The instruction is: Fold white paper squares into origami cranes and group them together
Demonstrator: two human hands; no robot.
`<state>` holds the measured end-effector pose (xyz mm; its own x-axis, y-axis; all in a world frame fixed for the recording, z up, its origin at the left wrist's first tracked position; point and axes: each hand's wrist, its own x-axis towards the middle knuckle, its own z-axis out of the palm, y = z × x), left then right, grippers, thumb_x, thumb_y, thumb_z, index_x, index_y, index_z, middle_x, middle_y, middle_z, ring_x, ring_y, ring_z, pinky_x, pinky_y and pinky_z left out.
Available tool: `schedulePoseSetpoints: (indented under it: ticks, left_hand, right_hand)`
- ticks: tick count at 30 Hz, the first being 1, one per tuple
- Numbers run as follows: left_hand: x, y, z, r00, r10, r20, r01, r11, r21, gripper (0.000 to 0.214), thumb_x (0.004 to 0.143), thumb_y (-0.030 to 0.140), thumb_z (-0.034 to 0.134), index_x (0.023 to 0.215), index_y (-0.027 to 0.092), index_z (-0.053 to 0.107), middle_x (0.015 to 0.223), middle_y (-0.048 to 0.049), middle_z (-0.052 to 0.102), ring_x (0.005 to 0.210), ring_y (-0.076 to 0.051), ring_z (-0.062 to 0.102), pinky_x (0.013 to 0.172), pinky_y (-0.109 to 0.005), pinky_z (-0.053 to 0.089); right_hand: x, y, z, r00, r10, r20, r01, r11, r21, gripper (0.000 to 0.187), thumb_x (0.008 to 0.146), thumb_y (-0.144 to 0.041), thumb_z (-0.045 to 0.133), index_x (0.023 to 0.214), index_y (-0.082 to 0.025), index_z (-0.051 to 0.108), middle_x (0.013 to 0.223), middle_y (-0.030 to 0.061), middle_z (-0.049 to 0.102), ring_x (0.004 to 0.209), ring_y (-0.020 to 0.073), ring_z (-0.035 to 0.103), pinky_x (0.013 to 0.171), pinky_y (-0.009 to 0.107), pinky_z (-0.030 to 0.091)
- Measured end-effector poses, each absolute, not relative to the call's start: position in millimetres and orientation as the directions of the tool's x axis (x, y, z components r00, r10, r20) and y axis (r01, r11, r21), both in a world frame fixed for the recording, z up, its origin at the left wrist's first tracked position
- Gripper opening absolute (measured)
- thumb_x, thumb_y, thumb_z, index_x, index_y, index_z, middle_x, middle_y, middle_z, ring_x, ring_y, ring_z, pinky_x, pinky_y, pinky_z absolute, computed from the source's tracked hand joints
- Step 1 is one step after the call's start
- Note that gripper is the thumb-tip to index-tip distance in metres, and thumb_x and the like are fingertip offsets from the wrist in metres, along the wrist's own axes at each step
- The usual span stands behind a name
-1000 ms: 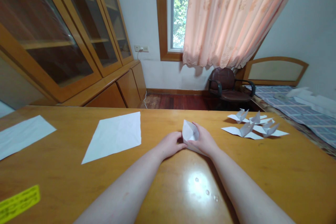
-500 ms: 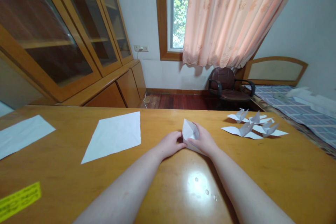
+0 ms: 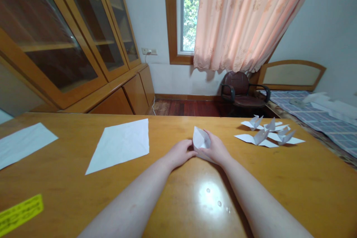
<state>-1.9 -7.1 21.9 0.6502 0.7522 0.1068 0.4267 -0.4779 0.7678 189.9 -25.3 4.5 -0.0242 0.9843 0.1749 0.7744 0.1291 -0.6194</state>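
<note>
A partly folded piece of white paper (image 3: 201,139) stands on the wooden table, a pocket in it opened up toward me with a pointed tip at the top. My left hand (image 3: 182,152) grips its left edge, thumb in front and fingers behind. On the other side my right hand (image 3: 216,148) holds it, the thumb lying across the lower front and the fingers curled behind the right edge. Parts of the paper's base are covered by both hands.
Several folded paper birds (image 3: 264,132) sit at the right. A flat white sheet (image 3: 119,143) lies left of my hands, another sheet (image 3: 26,143) farther left. A yellow label (image 3: 21,214) is at the near left. Beyond the table (image 3: 111,200) stands a chair (image 3: 237,85).
The pocket of the paper looks slightly wider between my hands. Otherwise both hands stay in place, and the whole view has shifted very slightly.
</note>
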Motion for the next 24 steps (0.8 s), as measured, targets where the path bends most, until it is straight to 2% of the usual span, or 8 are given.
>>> schedulePoseSetpoints:
  ticks: [8,11,13,17,20,22,24]
  left_hand:
    - [-1.5,-8.0,23.3,0.651,0.752,0.102,0.457,-0.496,0.739,0.023,0.077,0.028,0.060,0.098,0.017,0.062,0.103,-0.0068,0.065,0.092,-0.022,0.059,0.083,-0.032,0.045]
    - [-1.9,-10.4,26.2,0.663,0.739,0.117,0.468,-0.532,0.706,0.022,0.078,0.027,0.058,0.097,0.018,0.063,0.101,-0.0070,0.066,0.093,-0.022,0.059,0.084,-0.033,0.044]
    - [-2.7,-11.6,26.7,0.666,0.736,0.124,0.496,-0.560,0.664,0.026,0.077,0.026,0.059,0.102,0.020,0.062,0.106,-0.0074,0.065,0.099,-0.024,0.057,0.090,-0.035,0.042]
    - [-4.0,-12.5,23.4,0.692,0.711,0.121,0.524,-0.611,0.593,0.039,0.079,0.022,0.055,0.118,0.028,0.056,0.126,-0.0046,0.056,0.122,-0.024,0.044,0.106,-0.041,0.028]
    - [-4.3,-11.6,20.0,0.684,0.723,0.099,0.555,-0.603,0.572,0.038,0.084,0.021,0.048,0.120,0.030,0.054,0.129,-0.0040,0.054,0.126,-0.024,0.041,0.107,-0.046,0.023]
    - [-4.4,-10.3,18.6,0.653,0.751,0.096,0.589,-0.584,0.558,0.036,0.085,0.021,0.047,0.119,0.030,0.054,0.129,-0.0043,0.054,0.125,-0.025,0.041,0.107,-0.051,0.021]
    - [-4.8,-8.7,17.8,0.614,0.784,0.094,0.633,-0.560,0.535,0.035,0.084,0.022,0.048,0.117,0.030,0.055,0.128,-0.0042,0.055,0.125,-0.026,0.041,0.107,-0.054,0.016]
  right_hand:
    - [190.8,-25.3,4.3,0.057,0.985,0.161,0.792,0.054,-0.609,0.082,0.063,-0.038,0.069,0.135,-0.015,0.037,0.128,0.0150,0.051,0.116,0.0287,0.050,0.098,0.041,0.038]
    - [191.7,-26.1,6.7,0.046,0.982,0.181,0.807,0.070,-0.586,0.080,0.064,-0.036,0.069,0.135,-0.016,0.037,0.128,0.0138,0.052,0.116,0.0288,0.049,0.098,0.042,0.038]
    - [192.9,-26.0,7.6,0.028,0.977,0.210,0.817,0.098,-0.568,0.076,0.066,-0.035,0.067,0.134,-0.018,0.038,0.128,0.0128,0.052,0.116,0.0286,0.049,0.099,0.043,0.037]
    - [195.8,-25.6,9.1,0.063,0.935,0.348,0.831,0.144,-0.537,0.067,0.069,-0.032,0.065,0.130,-0.019,0.042,0.127,0.0118,0.052,0.117,0.0279,0.047,0.101,0.045,0.034]
    - [197.1,-28.5,13.9,0.122,0.858,0.499,0.841,0.178,-0.511,0.053,0.074,-0.033,0.062,0.124,-0.019,0.048,0.127,0.0120,0.052,0.118,0.0285,0.044,0.102,0.046,0.031]
    - [196.5,-32.3,18.8,0.072,0.843,0.534,0.825,0.250,-0.506,0.038,0.080,-0.036,0.056,0.115,-0.021,0.056,0.117,0.0108,0.058,0.112,0.0265,0.049,0.099,0.044,0.035]
    - [194.6,-36.4,23.4,-0.084,0.872,0.482,0.784,0.356,-0.508,0.026,0.085,-0.038,0.051,0.102,-0.022,0.062,0.105,0.0087,0.064,0.102,0.0235,0.055,0.094,0.039,0.039]
